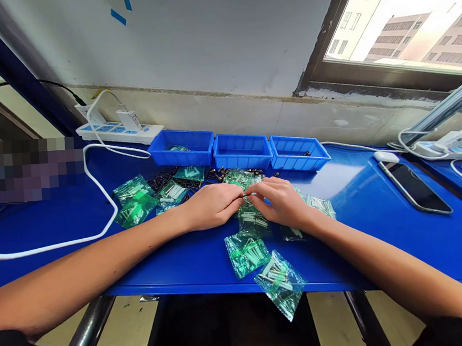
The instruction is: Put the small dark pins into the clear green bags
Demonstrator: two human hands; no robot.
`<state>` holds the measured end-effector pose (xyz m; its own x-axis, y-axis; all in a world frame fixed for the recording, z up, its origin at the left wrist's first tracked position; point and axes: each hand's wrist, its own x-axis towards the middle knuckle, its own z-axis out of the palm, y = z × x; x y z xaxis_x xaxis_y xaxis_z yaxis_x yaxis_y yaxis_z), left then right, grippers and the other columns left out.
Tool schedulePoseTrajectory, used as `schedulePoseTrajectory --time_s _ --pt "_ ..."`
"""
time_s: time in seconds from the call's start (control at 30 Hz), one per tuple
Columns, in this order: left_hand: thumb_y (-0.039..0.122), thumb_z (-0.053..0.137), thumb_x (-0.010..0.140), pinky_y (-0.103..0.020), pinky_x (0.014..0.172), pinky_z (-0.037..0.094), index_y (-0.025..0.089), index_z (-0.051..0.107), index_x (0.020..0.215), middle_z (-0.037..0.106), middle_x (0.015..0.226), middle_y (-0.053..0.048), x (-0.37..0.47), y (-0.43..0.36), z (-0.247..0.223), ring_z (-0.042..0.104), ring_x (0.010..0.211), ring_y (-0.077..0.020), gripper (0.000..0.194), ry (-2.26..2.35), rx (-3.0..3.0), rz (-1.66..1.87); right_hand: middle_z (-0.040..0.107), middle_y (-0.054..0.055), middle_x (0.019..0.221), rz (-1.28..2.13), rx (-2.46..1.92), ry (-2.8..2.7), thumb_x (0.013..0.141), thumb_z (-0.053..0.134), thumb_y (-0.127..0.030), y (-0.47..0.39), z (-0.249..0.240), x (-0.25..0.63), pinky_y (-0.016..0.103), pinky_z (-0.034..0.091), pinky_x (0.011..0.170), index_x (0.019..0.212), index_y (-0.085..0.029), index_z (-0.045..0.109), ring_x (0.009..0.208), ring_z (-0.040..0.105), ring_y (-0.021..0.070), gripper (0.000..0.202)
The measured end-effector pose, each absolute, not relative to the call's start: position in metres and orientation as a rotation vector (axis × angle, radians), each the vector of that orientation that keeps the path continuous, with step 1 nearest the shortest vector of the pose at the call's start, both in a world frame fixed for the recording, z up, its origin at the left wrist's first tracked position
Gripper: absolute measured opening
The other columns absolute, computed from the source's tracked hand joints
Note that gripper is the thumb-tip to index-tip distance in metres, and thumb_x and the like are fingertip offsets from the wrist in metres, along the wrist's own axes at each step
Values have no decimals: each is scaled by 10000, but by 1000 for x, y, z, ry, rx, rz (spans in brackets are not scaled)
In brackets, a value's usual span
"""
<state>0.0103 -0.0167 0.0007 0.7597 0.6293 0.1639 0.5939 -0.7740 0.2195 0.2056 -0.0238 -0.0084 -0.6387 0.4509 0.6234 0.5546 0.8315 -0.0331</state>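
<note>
My left hand [213, 203] and my right hand [278, 198] meet over the middle of the blue table, both with fingers pinched together. A thin dark piece [245, 195] shows between the fingertips; it is too small to name. Under and around the hands lie clear green plastic packets [254, 221] holding white and metallic pieces. Two similar packets [247, 253] lie nearer to me, and the closest packet [280, 283] hangs over the table's front edge. Behind my left hand is a loose pile of dark screw-like parts [164, 178], partly covered by packets.
Three blue bins stand along the wall: a left bin [182, 149] with a packet inside, a middle bin [243, 152] and a right bin [299, 154] with small dark parts. A phone [411, 184] lies right. A white cable [102, 195] runs from the power strip [145, 132] across the left.
</note>
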Motion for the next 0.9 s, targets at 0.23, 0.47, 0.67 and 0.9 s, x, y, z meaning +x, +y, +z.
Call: schedulePoseTrajectory --time_s 0.23,0.47,0.67,0.9 --pt "284 305 921 -270 595 367 180 480 737 559 694 -20 10 -17 1 520 640 -155 275 979 2797 336 612 -9 585 -193 -751 -2363 881 463 -212 -23 -10 205 244 377 552 822 -175 597 538 528 114 151" --pt "282 308 926 -267 589 351 180 470 726 552 689 -19 11 -17 2 510 632 -154 277 982 2789 323 570 -26 541 -203 -779 -2319 872 499 -246 -23 -11 207 236 357 524 770 -179 557 516 512 110 135" --pt "285 304 934 -269 582 344 179 463 722 545 683 -15 10 -16 0 508 625 -152 285 978 2793 344 590 -23 576 -179 -797 -2326 888 486 -264 -23 -11 207 237 367 545 879 -180 557 548 537 116 110" --pt "282 304 930 -272 579 350 177 466 719 548 682 -18 10 -17 1 509 616 -151 286 975 2814 329 631 -2 614 -201 -737 -2363 908 434 -222 -23 -9 207 247 384 571 843 -184 586 568 553 120 169"
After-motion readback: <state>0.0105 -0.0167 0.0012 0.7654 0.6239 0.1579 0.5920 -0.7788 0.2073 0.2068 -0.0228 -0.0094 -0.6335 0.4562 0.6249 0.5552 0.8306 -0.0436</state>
